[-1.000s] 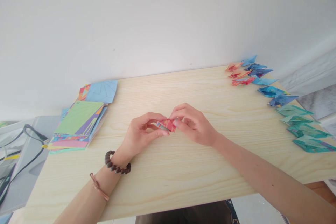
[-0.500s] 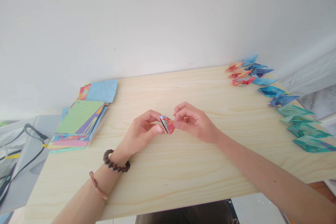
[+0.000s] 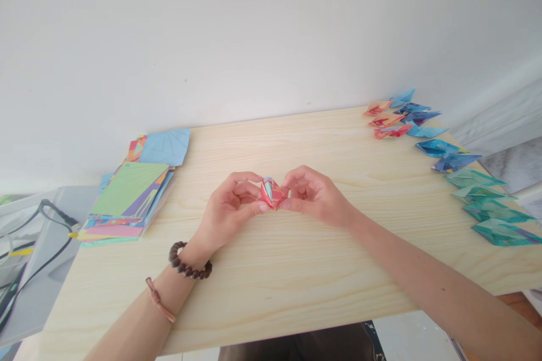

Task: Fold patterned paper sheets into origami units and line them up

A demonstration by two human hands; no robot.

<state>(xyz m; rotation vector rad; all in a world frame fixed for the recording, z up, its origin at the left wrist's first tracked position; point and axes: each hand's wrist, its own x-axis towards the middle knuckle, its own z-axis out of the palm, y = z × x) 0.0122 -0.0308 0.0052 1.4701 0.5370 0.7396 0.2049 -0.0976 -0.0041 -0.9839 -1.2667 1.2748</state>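
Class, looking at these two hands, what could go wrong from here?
The small red folded paper is pinched between the left hand and the right hand; an uneven pull might tear or crease it. The green folded papers lie along the right edge of the table, so a knock could send one off. The uneven stack of sheets might slide if bumped.

A tiny number (image 3: 127, 165), apparently "02", stands at the top of the green sheet (image 3: 128, 189).

Black cables (image 3: 63, 217) lie by a grey surface (image 3: 42, 296) beside the left end of the wooden table (image 3: 271, 276); a pale wall (image 3: 271, 39) rises behind its far edge.
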